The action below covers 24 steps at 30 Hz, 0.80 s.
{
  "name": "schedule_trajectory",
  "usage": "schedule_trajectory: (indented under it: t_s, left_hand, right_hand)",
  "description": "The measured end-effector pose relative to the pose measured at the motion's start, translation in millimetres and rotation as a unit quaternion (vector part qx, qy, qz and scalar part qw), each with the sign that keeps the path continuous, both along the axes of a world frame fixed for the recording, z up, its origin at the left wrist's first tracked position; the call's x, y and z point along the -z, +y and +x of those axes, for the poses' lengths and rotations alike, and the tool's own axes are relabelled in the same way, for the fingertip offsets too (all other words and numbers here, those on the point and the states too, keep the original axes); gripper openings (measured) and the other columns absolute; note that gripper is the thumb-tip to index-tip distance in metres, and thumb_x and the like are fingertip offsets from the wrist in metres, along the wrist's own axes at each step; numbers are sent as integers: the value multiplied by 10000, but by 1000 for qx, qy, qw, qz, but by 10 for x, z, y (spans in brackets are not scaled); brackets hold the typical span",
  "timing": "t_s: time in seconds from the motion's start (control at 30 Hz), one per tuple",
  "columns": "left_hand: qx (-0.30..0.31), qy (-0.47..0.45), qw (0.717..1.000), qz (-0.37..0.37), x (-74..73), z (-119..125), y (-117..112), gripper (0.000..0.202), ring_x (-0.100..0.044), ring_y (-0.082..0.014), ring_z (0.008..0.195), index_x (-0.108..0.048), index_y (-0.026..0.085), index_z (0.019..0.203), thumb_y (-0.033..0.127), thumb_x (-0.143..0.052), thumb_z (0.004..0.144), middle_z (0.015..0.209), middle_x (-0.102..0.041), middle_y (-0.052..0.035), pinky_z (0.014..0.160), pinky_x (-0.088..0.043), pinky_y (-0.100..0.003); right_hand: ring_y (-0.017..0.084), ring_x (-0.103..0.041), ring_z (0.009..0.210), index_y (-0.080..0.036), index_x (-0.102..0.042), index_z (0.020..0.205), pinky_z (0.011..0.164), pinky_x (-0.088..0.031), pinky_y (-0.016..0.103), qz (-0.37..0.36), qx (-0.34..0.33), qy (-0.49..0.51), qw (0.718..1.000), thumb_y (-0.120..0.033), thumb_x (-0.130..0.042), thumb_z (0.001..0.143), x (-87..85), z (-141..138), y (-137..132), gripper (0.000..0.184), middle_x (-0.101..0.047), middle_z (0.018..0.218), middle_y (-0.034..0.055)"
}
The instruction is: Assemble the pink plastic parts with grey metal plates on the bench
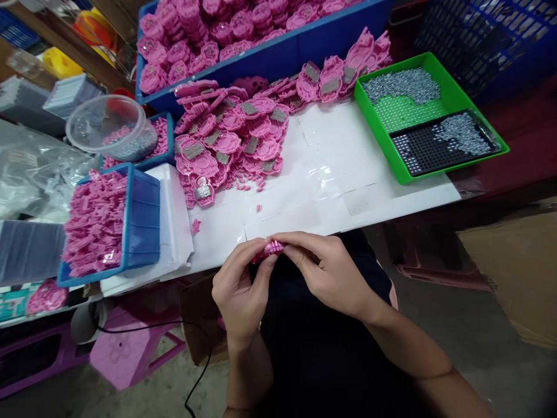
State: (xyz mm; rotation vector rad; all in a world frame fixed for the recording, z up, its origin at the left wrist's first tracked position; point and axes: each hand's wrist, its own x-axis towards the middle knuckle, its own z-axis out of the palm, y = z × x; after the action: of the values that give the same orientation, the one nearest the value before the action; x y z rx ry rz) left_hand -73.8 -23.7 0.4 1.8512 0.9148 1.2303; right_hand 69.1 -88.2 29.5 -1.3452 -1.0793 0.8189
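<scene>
Just off the table's front edge, a small pink plastic part [274,248] sits between my two hands, mostly covered by fingers. My left hand [241,284] pinches it from the left with thumb and forefinger. From the other side, the thumb and fingers of my right hand [331,270] close on the same part. Beyond my hands, a heap of pink plastic shells [226,139] with grey metal plates lies on the white table top [313,197]. Tiny pink pieces [243,180] are scattered at the heap's front, and one star-like pink piece [196,226] lies nearer to me.
At the back stands a big blue crate [270,64] of stacked pink parts. A blue bin [141,226] of pink pieces and a clear tub [107,125] are at left. The green tray [404,168] at right holds small metal screws [404,85] and a black perforated tray [422,154].
</scene>
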Motion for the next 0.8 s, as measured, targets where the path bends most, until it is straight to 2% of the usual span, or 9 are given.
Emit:
schedule_trajectory:
  t_s: [0.13,0.27,0.5,0.67,0.8]
  left_hand:
    - [23,-13,1000,-4,-40,-28,31,184,-739,-181,897,-781,228,1005,130,-765,850,954,-773,-28,790,-627,-320]
    - [34,-16,999,-4,-63,-62,63,181,-741,-176,861,-800,241,977,116,-763,853,925,-788,-20,779,-626,-324]
    - [52,-58,996,35,2,-121,159,212,-719,-159,773,-808,259,970,114,-807,815,825,-776,2,722,-597,-306]
    - [47,-75,995,48,4,-121,170,188,-700,-150,750,-804,255,958,116,-786,833,794,-756,5,693,-570,-292]
    - [32,-50,998,9,21,-127,147,101,-685,-151,726,-799,233,888,146,-783,838,761,-740,-3,679,-555,-289]
  right_hand:
    - [162,-751,1019,-166,-743,1126,948,-606,275,14,12,-21,1000,-113,-567,994,48,-32,9,226,-789,1111,48]
    - [173,-736,1079,-158,-716,1168,973,-601,297,43,10,-60,997,-96,-535,1005,99,-56,-3,251,-771,1167,75]
    - [182,-718,1137,-180,-693,1235,999,-599,318,77,-7,-95,992,-98,-533,1010,119,-96,-31,288,-756,1218,82]
    - [174,-734,1095,-177,-712,1222,980,-598,298,60,-34,-66,995,-145,-560,1014,103,-63,-4,261,-766,1202,71]
    - [180,-743,1046,-191,-741,1165,952,-588,297,27,-44,-70,996,-179,-590,1003,106,13,24,222,-782,1149,56]
